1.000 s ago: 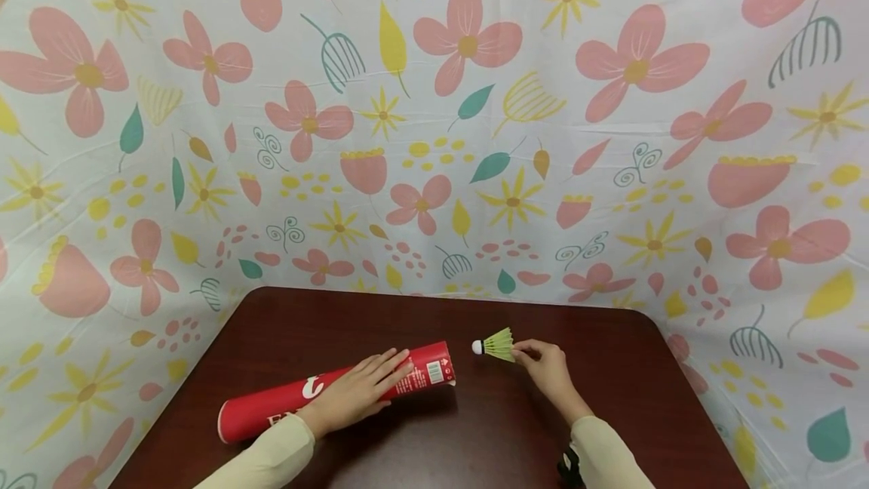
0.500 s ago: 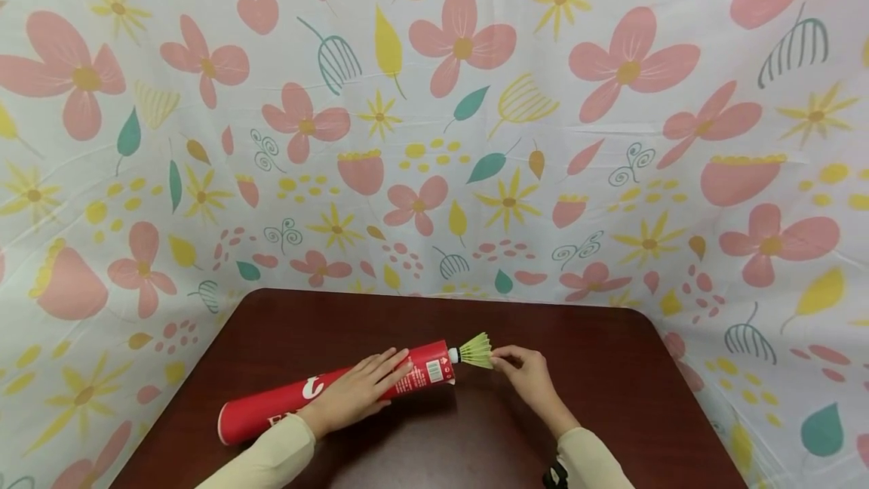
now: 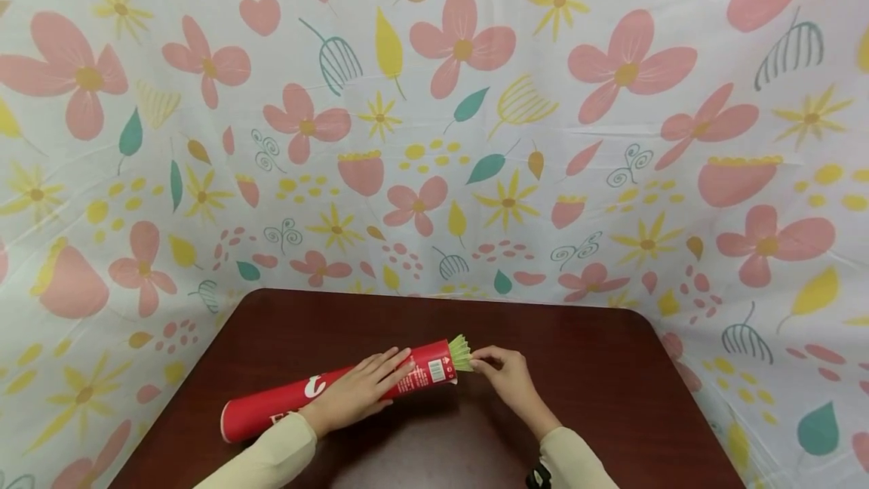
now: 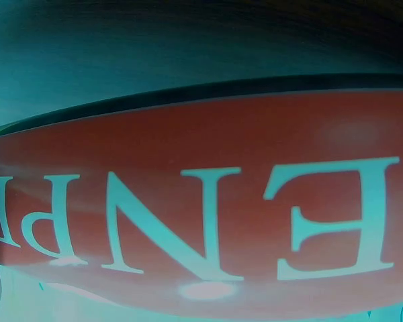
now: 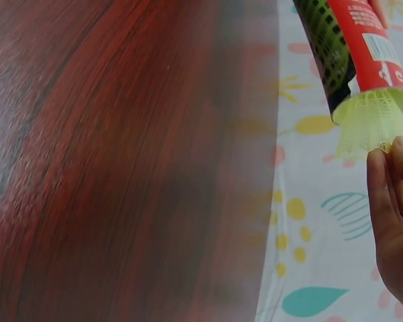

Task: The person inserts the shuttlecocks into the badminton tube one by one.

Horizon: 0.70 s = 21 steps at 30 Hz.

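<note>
A long red tube with white lettering lies on the dark wooden table. My left hand rests flat on top of it with straight fingers. A yellow-green shuttlecock sits partly inside the tube's right mouth, only its skirt showing. My right hand pinches the skirt's rim. In the right wrist view the shuttlecock skirt sticks out of the tube and my fingertips touch its edge. The left wrist view is filled by the tube's lettering.
A floral-printed cloth hangs behind and around the table as a backdrop. The table has rounded far corners and bare wood to the right of my hands and toward the back.
My right hand carried the shuttlecock leftward from the open table to the tube's mouth; its cork end has gone inside. The left hand stayed on the tube.
</note>
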Each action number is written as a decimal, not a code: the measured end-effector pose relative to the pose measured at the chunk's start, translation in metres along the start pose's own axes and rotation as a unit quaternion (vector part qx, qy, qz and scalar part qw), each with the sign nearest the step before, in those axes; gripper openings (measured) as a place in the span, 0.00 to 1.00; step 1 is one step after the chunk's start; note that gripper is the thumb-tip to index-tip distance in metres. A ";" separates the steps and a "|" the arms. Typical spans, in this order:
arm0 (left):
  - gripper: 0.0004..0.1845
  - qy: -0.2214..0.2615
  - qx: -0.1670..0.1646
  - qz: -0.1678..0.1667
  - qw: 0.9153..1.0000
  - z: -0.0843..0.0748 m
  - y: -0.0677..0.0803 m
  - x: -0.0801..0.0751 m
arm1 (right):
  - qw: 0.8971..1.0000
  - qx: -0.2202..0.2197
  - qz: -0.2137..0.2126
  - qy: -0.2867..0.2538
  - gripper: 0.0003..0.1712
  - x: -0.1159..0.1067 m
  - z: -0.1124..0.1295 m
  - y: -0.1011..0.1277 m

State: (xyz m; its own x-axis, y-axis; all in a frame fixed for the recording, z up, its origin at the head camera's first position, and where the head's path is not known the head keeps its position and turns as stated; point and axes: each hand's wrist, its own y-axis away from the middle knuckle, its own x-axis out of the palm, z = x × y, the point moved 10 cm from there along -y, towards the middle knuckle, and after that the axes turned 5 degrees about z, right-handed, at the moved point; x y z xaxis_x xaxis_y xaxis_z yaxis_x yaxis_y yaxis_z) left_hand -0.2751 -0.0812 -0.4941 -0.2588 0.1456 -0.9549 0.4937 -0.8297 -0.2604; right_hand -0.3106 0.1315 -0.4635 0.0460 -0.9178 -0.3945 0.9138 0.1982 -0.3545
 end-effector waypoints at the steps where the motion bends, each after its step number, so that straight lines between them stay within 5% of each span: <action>1: 0.49 0.001 0.000 0.000 1.000 0.001 -0.001 0.000 | 1.000 0.000 0.004 0.004 0.04 0.001 0.006 0.000; 9: 0.50 0.007 -0.005 0.005 1.000 0.003 0.001 0.001 | 0.998 -0.017 -0.018 0.056 0.06 0.011 -0.022 -0.004; 13: 0.50 0.008 -0.005 0.003 1.000 0.003 0.004 0.003 | 0.994 -0.026 -0.016 0.107 0.05 0.015 -0.015 -0.001; 21: 0.49 0.013 -0.011 0.000 1.000 0.003 0.005 0.003 | 0.992 -0.030 -0.037 0.113 0.05 0.018 -0.010 0.001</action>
State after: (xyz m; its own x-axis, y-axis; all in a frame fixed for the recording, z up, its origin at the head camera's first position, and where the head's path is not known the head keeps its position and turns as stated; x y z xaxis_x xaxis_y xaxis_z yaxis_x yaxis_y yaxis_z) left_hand -0.2759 -0.0868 -0.4981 -0.2366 0.1604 -0.9583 0.5117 -0.8179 -0.2632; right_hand -0.3127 0.1189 -0.4791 -0.1177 -0.8309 -0.5438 0.8851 0.1605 -0.4368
